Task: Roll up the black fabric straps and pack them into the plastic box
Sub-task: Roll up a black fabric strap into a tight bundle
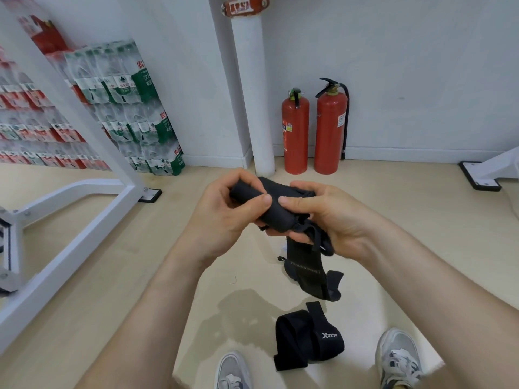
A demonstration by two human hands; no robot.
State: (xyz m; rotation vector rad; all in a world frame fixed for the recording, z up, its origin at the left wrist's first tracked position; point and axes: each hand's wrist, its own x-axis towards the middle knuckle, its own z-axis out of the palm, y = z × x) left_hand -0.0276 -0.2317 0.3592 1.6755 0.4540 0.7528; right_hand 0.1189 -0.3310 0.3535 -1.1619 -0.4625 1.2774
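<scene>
Black fabric is wound into a fat cylinder between your palms: the rolled strap (273, 211) lies crosswise in mid-air, held at both ends. Below the roll its loose tail (309, 273) hangs down toward the floor, not yet wound in, so this strap looks roughly half rolled by my reading. Further below the roll, a second strap (306, 336) with a white logo lies in a slack fold on the floor and looks untouched. No plastic box is in view, so nothing can be said to be packed. What is left is to finish this roll, do the other strap, then box both.

Your left hand (224, 214) grips the roll's left end, fingers curled over the top and thumb pressed flat on the near side. Your right hand (331, 217) grips the right end from underneath, thumb on top almost meeting the other thumb, with bunched webbing gathered in its palm. Both forearms reach in from the bottom corners and meet at the roll.

Beyond the roll, two red fire extinguishers (331, 127) stand against the wall beside a white pipe (252, 94). Left of the roll are a white metal frame (70, 108) and stacked packs of bottled water (134, 108). Your shoes (398, 357) show well below it.
</scene>
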